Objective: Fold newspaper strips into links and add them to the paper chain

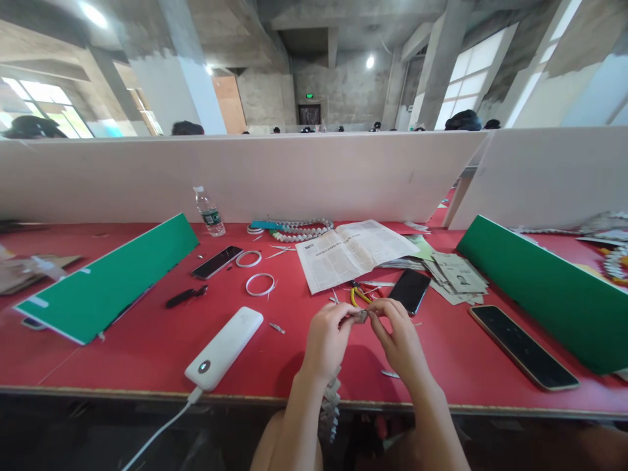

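Observation:
My left hand [324, 339] and my right hand [400, 335] meet over the front of the red table, fingers closed in a pinch. Between their fingertips is a small greyish folded piece [362, 316], which looks like paper. A zigzag chain of folded pieces [330, 409] hangs by my left wrist below the table edge; whether it joins the held piece is hidden. Just beyond my fingers lie yellow-handled pliers [360, 296], partly covered. A black phone [411, 291] rests close to the right hand, and a paper scrap [391, 374] lies under the right wrist.
Green boards [118, 281] stand at left and, as another green panel [534, 301], at right. A white power bank [226, 350] with a cable lies front left. An open printed sheet [356, 252], tape rings [260, 284], a bottle [210, 216] and a large phone [523, 347] are about.

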A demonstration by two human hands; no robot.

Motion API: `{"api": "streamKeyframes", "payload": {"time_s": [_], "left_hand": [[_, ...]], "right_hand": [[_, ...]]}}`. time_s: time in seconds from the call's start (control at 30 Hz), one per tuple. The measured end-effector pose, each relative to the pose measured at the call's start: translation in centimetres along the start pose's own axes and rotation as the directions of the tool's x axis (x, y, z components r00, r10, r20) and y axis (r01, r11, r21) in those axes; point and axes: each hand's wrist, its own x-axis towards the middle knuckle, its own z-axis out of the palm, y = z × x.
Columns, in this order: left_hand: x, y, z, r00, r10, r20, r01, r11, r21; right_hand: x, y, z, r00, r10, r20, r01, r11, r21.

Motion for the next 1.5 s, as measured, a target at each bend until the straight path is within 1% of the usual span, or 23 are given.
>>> {"api": "streamKeyframes", "payload": {"time_s": [0.03,0.1,0.17,0.23,0.3,0.37,0.43,0.5,0.67,0.83,0.97,1.1,1.2,1.37,1.5], "left_hand": [[0.0,0.1,0.0,1.0,-0.026,0.003,0.026,0.999,-0.036],[0.1,0.3,0.0,0.993,-0.116,0.009,0.116,0.982,-0.149],[0.2,0.4,-0.1,0.973,-0.23,0.005,0.221,0.931,-0.291],[0.3,0.5,-0.2,0.946,-0.325,0.004,0.296,0.859,-0.418],[0.4,0.5,-0.5,0.917,-0.397,0.019,0.348,0.78,-0.52],[0.5,0.3,-0.7,0.891,-0.452,0.046,0.389,0.707,-0.591],[0.5,0.2,-0.9,0.873,-0.484,0.062,0.41,0.659,-0.631],[0.5,0.1,-1.0,0.868,-0.491,0.068,0.414,0.642,-0.645],[0.6,0.1,-0.9,0.87,-0.489,0.059,0.408,0.649,-0.642],[0.6,0.2,-0.7,0.881,-0.46,0.111,0.415,0.638,-0.649],[0.7,0.4,-0.6,0.866,-0.487,0.116,0.437,0.623,-0.649],[0.7,0.7,-0.6,0.861,-0.497,0.105,0.434,0.612,-0.661],[0.7,0.8,-0.7,0.859,-0.497,0.123,0.448,0.612,-0.652],[0.7,0.8,-0.5,0.849,-0.509,0.144,0.477,0.619,-0.624],[0.7,0.9,-0.3,0.861,-0.482,0.16,0.47,0.637,-0.611]], "right_hand": [[0.0,-0.1,0.0,1.0,0.01,-0.014,-0.01,1.0,0.019],[0.0,-0.4,0.1,0.997,0.041,-0.059,-0.036,0.997,0.075],[-0.1,-0.6,0.1,0.993,0.076,-0.095,-0.061,0.986,0.155],[-0.1,-0.9,0.1,0.994,0.094,-0.061,-0.078,0.971,0.227],[-0.1,-1.1,0.1,0.995,0.094,0.019,-0.095,0.956,0.277],[-0.1,-1.3,0.2,0.993,0.094,0.077,-0.113,0.946,0.303],[-0.1,-1.3,0.3,0.992,0.097,0.086,-0.119,0.944,0.306],[-0.1,-1.2,0.5,0.993,0.091,0.07,-0.107,0.952,0.288],[0.0,-1.0,0.7,0.999,0.052,-0.011,-0.047,0.967,0.251],[-0.1,-1.0,0.6,0.997,0.043,-0.059,-0.029,0.976,0.216],[-0.2,-1.1,0.6,0.995,0.024,-0.098,-0.006,0.983,0.184],[-0.2,-1.1,0.5,0.994,-0.047,-0.096,0.059,0.991,0.121],[-0.1,-1.1,0.4,0.993,-0.074,-0.092,0.082,0.993,0.082],[-0.2,-1.0,0.2,0.98,-0.116,-0.164,0.122,0.992,0.023],[-0.3,-1.0,0.4,0.96,-0.162,-0.23,0.168,0.986,0.007]]}}
